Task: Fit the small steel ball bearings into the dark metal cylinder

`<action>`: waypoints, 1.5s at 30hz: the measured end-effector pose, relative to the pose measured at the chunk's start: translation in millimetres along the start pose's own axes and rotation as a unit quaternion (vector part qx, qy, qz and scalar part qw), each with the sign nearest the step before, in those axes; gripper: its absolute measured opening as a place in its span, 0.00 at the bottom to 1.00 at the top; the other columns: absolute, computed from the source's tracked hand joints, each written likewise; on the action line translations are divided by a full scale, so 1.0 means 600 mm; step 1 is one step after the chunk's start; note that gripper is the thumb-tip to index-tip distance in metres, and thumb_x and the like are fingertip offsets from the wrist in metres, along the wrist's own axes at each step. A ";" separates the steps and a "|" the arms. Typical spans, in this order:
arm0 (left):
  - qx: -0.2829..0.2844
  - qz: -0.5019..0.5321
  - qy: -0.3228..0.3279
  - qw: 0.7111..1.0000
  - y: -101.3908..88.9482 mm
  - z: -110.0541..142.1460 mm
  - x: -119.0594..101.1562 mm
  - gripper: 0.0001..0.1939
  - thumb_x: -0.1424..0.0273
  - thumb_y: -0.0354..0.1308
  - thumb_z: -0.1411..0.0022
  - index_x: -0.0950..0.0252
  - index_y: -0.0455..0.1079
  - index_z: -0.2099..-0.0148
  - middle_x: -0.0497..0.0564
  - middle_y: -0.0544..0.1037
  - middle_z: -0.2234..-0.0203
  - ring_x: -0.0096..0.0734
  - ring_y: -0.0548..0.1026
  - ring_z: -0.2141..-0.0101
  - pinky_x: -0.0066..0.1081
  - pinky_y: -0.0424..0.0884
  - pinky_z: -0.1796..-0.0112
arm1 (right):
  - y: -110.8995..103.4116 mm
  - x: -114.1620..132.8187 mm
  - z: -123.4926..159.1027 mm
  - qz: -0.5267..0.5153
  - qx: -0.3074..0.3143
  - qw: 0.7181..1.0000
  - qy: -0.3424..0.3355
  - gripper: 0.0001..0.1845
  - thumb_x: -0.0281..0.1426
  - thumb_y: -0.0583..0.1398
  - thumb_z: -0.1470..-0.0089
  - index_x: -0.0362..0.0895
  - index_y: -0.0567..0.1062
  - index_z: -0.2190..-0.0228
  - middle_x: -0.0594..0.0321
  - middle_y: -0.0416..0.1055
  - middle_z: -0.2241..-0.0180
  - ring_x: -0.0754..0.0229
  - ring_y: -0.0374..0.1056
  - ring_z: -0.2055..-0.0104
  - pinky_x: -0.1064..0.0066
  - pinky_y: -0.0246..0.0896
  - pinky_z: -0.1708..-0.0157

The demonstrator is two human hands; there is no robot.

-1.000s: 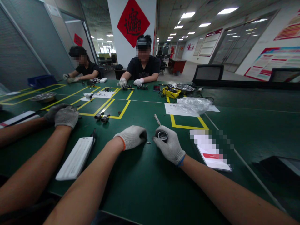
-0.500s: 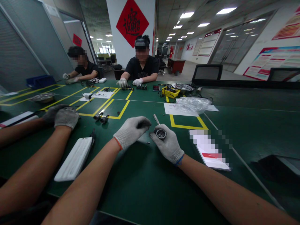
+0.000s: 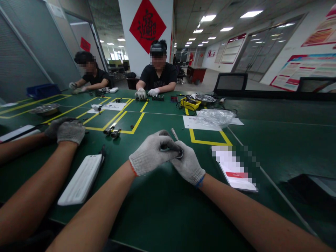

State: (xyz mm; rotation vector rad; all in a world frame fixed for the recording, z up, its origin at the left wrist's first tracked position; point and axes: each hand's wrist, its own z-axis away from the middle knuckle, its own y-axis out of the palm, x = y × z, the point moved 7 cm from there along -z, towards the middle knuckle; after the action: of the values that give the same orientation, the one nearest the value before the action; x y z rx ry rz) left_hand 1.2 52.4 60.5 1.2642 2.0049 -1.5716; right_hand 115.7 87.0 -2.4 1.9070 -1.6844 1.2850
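My right hand (image 3: 188, 163), in a white knit glove, is wrapped around a round metal part (image 3: 181, 153) with a hollow cup-like end facing up. Over that opening, the gloved thumb and fingers of my left hand (image 3: 152, 152) are closed in a pinch, touching or almost touching the rim. Anything between those fingertips is too small or hidden. A slim silver shaft (image 3: 174, 134) sticks out beyond my right hand; I cannot tell whether it joins the held part.
A neighbour's gloved hands (image 3: 69, 129) work at left, near a white power bank (image 3: 80, 180). Two metal fittings (image 3: 115, 133) lie by yellow tape. At right are a phone (image 3: 236, 171), plastic wrap (image 3: 216, 118) and a yellow tray (image 3: 190, 104). Two people sit opposite.
My left hand has risen from the table beside two tiny metal pieces and moved right, onto the round part's opening. Those pieces are now out of sight. My right hand keeps its hold.
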 end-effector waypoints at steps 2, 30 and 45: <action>0.012 -0.020 -0.006 1.000 0.008 -0.001 0.003 0.01 0.73 0.70 0.42 0.64 0.81 0.66 0.49 0.77 0.64 0.29 0.76 0.64 0.30 0.73 0.63 | 0.003 -0.001 0.000 0.006 0.015 1.000 -0.004 0.11 0.40 0.64 0.44 0.46 0.73 0.67 0.65 0.73 0.71 0.58 0.68 0.69 0.68 0.62 0.69; 0.079 -0.125 -0.013 0.989 0.022 -0.003 0.002 0.04 0.72 0.66 0.38 0.64 0.82 0.65 0.50 0.78 0.66 0.33 0.76 0.64 0.32 0.72 0.62 | 0.009 -0.006 0.002 0.061 0.023 0.997 -0.028 0.10 0.37 0.63 0.45 0.46 0.71 0.72 0.65 0.72 0.74 0.59 0.67 0.71 0.68 0.61 0.71; -0.068 -0.051 -0.133 0.988 0.022 -0.001 0.040 0.20 0.70 0.72 0.49 0.63 0.66 0.58 0.48 0.74 0.64 0.32 0.72 0.65 0.35 0.73 0.63 | -0.002 0.004 0.000 0.101 -0.012 0.994 -0.044 0.03 0.32 0.62 0.48 0.47 0.72 0.71 0.62 0.72 0.72 0.57 0.68 0.70 0.66 0.61 0.69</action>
State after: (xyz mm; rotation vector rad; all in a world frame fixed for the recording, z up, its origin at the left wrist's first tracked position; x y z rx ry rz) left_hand -2.3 64.2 35.9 0.8642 1.9918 -1.5276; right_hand 116.7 85.7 0.1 1.8433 -1.9719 1.2592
